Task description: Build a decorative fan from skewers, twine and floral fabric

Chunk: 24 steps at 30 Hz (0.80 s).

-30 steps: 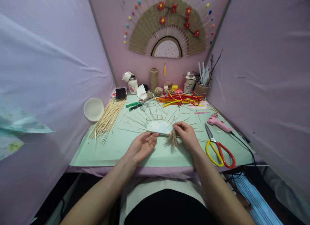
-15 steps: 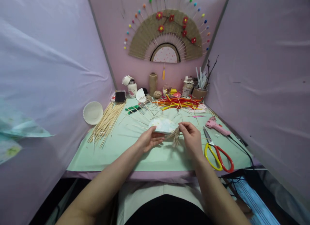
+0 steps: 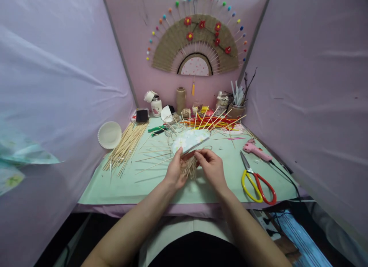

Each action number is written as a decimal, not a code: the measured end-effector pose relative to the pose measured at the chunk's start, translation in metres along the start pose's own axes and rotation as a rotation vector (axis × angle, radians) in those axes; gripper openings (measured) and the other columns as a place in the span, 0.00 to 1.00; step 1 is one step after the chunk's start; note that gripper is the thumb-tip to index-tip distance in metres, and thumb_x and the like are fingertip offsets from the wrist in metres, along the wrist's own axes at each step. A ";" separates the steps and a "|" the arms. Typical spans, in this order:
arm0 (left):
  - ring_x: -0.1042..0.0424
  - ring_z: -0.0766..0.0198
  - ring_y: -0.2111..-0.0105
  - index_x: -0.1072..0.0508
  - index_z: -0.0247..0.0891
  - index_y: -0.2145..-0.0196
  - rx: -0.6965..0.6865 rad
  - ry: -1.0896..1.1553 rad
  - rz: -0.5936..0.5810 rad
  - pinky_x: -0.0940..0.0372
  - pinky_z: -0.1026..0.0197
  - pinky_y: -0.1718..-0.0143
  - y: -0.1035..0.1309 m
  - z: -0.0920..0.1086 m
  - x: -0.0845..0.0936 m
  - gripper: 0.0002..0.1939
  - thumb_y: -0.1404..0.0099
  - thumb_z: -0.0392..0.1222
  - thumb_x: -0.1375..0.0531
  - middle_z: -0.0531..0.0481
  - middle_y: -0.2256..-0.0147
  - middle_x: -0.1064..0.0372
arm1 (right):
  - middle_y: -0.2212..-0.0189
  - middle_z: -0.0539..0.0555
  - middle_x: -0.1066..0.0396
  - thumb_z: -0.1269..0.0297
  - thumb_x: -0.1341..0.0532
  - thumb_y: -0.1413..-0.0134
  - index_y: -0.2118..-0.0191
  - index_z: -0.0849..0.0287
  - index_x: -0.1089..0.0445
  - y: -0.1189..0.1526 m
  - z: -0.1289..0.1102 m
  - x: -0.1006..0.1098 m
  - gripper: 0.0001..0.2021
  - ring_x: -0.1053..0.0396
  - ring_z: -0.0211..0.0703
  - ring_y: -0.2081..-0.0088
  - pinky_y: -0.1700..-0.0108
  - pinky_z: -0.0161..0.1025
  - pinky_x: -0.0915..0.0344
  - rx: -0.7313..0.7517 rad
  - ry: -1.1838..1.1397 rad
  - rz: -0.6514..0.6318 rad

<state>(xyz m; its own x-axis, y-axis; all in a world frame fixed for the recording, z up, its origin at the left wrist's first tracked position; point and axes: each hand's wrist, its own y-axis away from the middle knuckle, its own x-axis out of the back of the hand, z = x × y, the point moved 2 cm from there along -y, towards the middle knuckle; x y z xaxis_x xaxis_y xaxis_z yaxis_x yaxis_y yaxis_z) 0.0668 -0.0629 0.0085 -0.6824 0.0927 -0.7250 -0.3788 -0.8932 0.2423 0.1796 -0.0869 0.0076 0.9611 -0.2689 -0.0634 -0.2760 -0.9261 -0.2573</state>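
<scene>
A half-round fan base [image 3: 190, 139] covered in pale blue flowered cloth is held over the table, with thin wooden sticks [image 3: 212, 115] fanning out from its curved edge. My left hand [image 3: 176, 171] is closed on its lower left part, thumb on top and fingers beneath. A loose bundle of beige twine [image 3: 189, 168] hangs below the straight edge, between both hands. My right hand [image 3: 212, 165] pinches the twine near its upper end, just under the base. The right fingertips are partly hidden by the twine and the hand itself.
Scissors [image 3: 254, 180] and a pink glue gun [image 3: 257, 150] lie at the right. A pile of wooden sticks [image 3: 125, 148] and a white paper plate [image 3: 109, 135] are at the left. Red and yellow pipe cleaners [image 3: 220, 122] lie behind. A finished fan [image 3: 169, 48] hangs on the back wall.
The fan base has tilted, its right end rising and its sticks now standing higher. My right hand has moved left and slightly down with the twine, closer to my left hand.
</scene>
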 end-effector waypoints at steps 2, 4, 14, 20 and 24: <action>0.23 0.57 0.65 0.26 0.32 0.58 -0.024 -0.026 0.018 0.28 0.54 0.59 0.004 -0.001 0.001 0.18 0.33 0.50 0.45 0.41 0.65 0.22 | 0.75 0.50 0.27 0.52 0.36 0.49 0.69 0.57 0.27 -0.001 0.003 -0.002 0.12 0.32 0.41 0.75 0.71 0.39 0.33 -0.023 0.018 -0.008; 0.24 0.60 0.69 0.26 0.32 0.59 -0.034 -0.053 0.076 0.28 0.59 0.65 0.006 -0.002 0.003 0.16 0.34 0.49 0.43 0.43 0.67 0.23 | 0.75 0.51 0.27 0.53 0.36 0.50 0.70 0.57 0.28 0.000 0.005 -0.002 0.12 0.31 0.42 0.73 0.69 0.39 0.33 -0.003 0.087 0.007; 0.23 0.58 0.64 0.25 0.29 0.60 -0.094 -0.132 0.122 0.30 0.59 0.60 0.003 -0.010 0.010 0.16 0.39 0.46 0.37 0.41 0.66 0.22 | 0.76 0.47 0.32 0.56 0.34 0.51 0.72 0.56 0.33 0.001 -0.001 0.010 0.11 0.36 0.39 0.74 0.67 0.37 0.38 0.096 0.330 0.081; 0.23 0.54 0.60 0.24 0.30 0.61 -0.111 -0.107 0.077 0.32 0.55 0.53 0.002 -0.009 0.009 0.15 0.39 0.46 0.39 0.39 0.66 0.22 | 0.75 0.49 0.29 0.57 0.35 0.48 0.72 0.55 0.30 0.004 -0.004 0.013 0.09 0.34 0.41 0.72 0.65 0.38 0.38 0.157 0.411 0.058; 0.22 0.58 0.62 0.25 0.30 0.61 -0.091 -0.046 0.084 0.32 0.57 0.53 0.002 -0.008 0.007 0.12 0.36 0.42 0.41 0.40 0.66 0.22 | 0.71 0.51 0.25 0.57 0.37 0.45 0.67 0.56 0.26 0.005 -0.003 0.014 0.08 0.32 0.43 0.70 0.63 0.39 0.37 0.199 0.477 0.060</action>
<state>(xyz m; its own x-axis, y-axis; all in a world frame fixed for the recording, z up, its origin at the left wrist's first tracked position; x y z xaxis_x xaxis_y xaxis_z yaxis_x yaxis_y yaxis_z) 0.0661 -0.0678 -0.0010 -0.7384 0.0341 -0.6735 -0.2623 -0.9346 0.2402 0.1915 -0.0963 0.0078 0.8192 -0.4538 0.3507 -0.2789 -0.8495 -0.4477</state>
